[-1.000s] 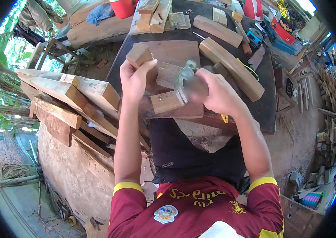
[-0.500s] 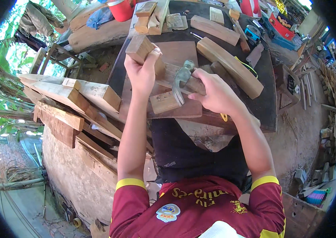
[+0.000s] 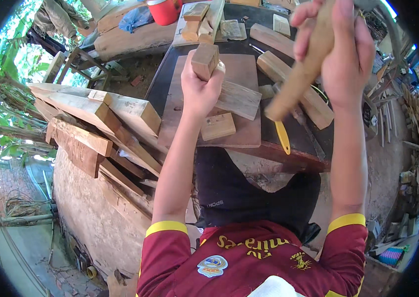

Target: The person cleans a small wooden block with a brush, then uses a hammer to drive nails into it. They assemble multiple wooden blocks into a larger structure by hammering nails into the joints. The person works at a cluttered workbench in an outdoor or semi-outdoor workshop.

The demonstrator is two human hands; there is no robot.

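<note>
My left hand (image 3: 197, 89) is closed round a squared wooden block (image 3: 205, 60), its end facing up, above a flat brown board (image 3: 180, 111). My right hand (image 3: 345, 59) is raised at the upper right, gripping a hammer by its wooden handle (image 3: 298, 86). The handle's free end points down and left, slightly blurred; most of the hammer's head is cut off or hidden. On the board, below and right of my left hand, lie a flat wooden piece (image 3: 240, 100) and a small wooden block (image 3: 218, 126) with a dark mark on it.
A yellow-handled tool (image 3: 282, 137) and a chisel-like tool (image 3: 308, 131) lie at the table's near right. Thick timber (image 3: 274, 67) lies behind them. Stacked beams (image 3: 135, 116) stand left of the table. Wood blocks (image 3: 197, 12) and a red bucket (image 3: 164, 11) are at the back.
My right hand has lifted the hammer from low over the board to the upper right, turning it. My left hand, with the block, has shifted a little right in the picture.
</note>
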